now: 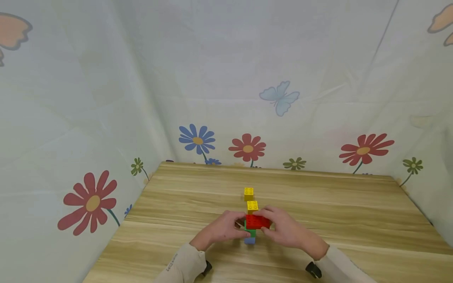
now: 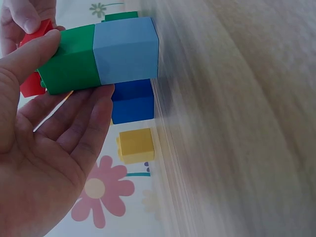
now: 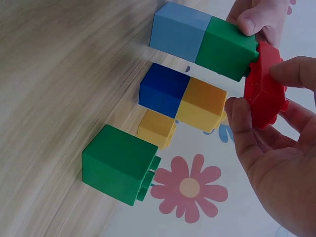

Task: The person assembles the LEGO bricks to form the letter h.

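Observation:
My left hand [image 1: 226,227] pinches a green toy brick [image 2: 71,59] between thumb and fingers. That brick sits on top of a light blue brick [image 2: 126,51], the two forming a stack on the table. My right hand [image 1: 284,228] holds a long red brick [image 3: 265,86] by its sides, thumb across from the fingers. The red brick lies over the green brick's studs, slightly tilted, and sticks out to the right. Just behind this stack stands a yellow brick [image 3: 202,103] on a dark blue brick [image 3: 164,92].
A single yellow brick [image 1: 249,194] stands farther back on the wooden table [image 1: 177,200]. Another green brick [image 3: 120,164] stands to the right, hidden behind my right hand in the head view. A flower-printed cloth [image 1: 226,78] hangs along the table's back and sides.

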The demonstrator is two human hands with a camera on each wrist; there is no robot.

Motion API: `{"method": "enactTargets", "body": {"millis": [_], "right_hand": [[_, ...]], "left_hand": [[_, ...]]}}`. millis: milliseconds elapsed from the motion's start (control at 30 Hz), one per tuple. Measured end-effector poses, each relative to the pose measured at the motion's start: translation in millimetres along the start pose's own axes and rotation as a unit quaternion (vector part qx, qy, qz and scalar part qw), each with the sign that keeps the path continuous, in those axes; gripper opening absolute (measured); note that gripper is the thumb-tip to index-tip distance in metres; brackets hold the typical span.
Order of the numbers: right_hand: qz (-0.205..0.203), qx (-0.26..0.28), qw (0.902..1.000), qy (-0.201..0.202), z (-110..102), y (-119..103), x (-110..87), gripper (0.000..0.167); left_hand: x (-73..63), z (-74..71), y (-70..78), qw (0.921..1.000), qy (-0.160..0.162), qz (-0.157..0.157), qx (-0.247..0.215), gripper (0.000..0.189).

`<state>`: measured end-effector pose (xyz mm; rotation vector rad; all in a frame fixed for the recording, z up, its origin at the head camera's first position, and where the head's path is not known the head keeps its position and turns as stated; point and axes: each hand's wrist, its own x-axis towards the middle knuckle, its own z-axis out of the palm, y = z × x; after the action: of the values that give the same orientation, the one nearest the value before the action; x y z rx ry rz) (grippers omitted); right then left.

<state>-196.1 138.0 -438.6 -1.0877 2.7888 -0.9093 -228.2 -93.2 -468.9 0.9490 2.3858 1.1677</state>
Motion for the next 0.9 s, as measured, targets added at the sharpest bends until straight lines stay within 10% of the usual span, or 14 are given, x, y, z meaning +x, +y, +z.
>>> {"method": "enactTargets", "body": {"millis": [900], "right_hand": [[0.001, -0.006, 0.9997, 0.023, 4.8, 0.5, 0.7, 0.037]], "left_hand": [[-0.5, -0.3, 2.2, 0.9998, 0.003, 0.008, 0.020, 0.026]]}}
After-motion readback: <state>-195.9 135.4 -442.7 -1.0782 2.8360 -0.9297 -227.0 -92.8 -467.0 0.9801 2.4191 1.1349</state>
